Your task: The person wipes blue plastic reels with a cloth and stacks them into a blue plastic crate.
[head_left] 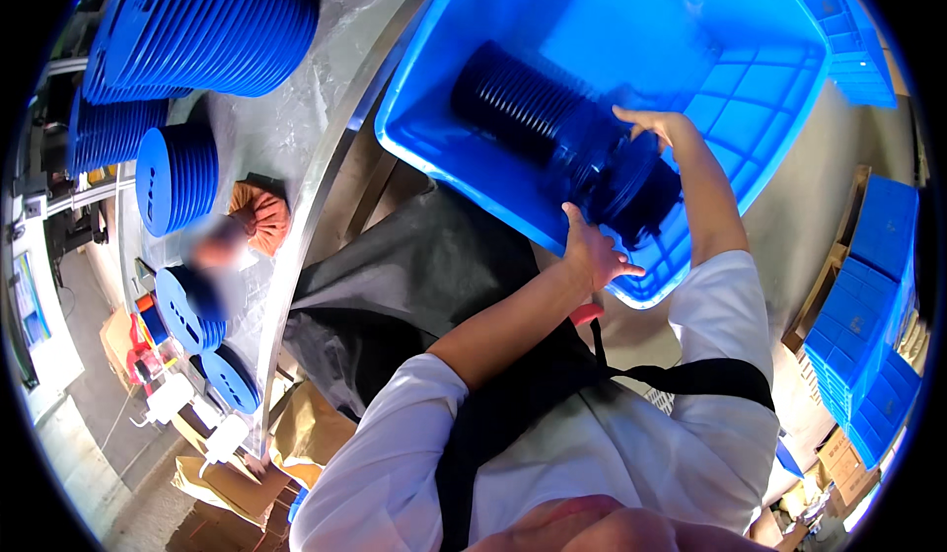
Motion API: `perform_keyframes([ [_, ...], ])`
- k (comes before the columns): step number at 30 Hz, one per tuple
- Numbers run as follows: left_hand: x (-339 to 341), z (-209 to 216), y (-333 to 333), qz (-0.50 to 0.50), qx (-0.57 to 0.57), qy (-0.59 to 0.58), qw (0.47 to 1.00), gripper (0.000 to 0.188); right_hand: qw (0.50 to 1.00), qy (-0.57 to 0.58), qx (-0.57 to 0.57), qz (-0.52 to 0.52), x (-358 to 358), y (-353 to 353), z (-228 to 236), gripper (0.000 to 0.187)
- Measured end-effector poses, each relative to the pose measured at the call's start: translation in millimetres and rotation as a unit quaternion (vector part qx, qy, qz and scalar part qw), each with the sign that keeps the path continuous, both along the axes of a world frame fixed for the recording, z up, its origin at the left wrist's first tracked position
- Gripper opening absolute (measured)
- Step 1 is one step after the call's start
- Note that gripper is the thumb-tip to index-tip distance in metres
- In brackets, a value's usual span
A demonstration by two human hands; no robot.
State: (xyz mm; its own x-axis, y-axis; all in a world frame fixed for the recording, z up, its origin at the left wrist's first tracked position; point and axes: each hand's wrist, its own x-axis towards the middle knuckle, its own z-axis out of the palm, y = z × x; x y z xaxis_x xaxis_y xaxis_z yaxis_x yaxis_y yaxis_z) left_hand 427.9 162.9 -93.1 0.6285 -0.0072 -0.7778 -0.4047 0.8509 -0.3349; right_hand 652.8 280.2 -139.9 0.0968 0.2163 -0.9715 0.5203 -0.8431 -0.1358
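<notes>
Inside a large blue plastic bin (681,9), a row of dark blue ribbed discs (518,103) lies on its side. Nearer to me, more dark blue discs (636,192) sit at uneven angles between my two hands. My left hand (592,256) is over the bin's near edge beside these discs, thumb raised and fingers apart. On the far right side of the same discs is my right hand (653,126), fingers stretched out toward the left. Shadow hides where its other fingers meet the discs, so I cannot tell how firmly it touches them.
A metal-edged table (326,157) runs along the left. On it stand a big stack of blue discs (212,24), smaller stacks (178,179) and an orange-brown ribbed item (261,219). Black sheeting (424,266) hangs below the bin. Blue crates (858,295) are piled at right.
</notes>
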Motion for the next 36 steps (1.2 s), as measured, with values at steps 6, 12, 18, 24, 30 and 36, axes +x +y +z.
perform_keyframes([
  [6, -5.3, 11.2, 1.8, -0.056, 0.08, 0.055, 0.994, 0.088, 0.987, -0.08, 0.122, -0.062, 22.5, -15.1, -71.5, 0.092],
  [12, -80.2, 30.0, 49.7, -0.036, 0.435, 0.061, 0.898, 0.058, 0.979, -0.146, 0.138, 0.027, 17.9, -16.0, -103.3, 0.085],
  [18, -132.9, 41.9, 91.4, -0.022, 0.617, 0.277, 0.736, 0.042, 0.956, -0.139, 0.252, 0.06, 42.8, -62.9, -131.8, 0.078],
  [24, -140.5, 24.0, 83.1, -0.113, 0.75, 0.335, 0.559, 0.033, 0.899, -0.248, 0.361, 0.013, -3.8, -21.0, -91.0, 0.07],
  [30, -144.6, 21.2, 87.2, -0.096, 0.729, 0.311, 0.602, 0.033, 0.934, -0.111, 0.339, 0.024, -7.7, -40.0, -126.3, 0.068],
  [36, -145.5, 18.1, 85.4, -0.078, 0.747, 0.309, 0.583, 0.029, 0.974, -0.056, 0.209, -0.065, 61.9, -64.4, -146.4, 0.055],
])
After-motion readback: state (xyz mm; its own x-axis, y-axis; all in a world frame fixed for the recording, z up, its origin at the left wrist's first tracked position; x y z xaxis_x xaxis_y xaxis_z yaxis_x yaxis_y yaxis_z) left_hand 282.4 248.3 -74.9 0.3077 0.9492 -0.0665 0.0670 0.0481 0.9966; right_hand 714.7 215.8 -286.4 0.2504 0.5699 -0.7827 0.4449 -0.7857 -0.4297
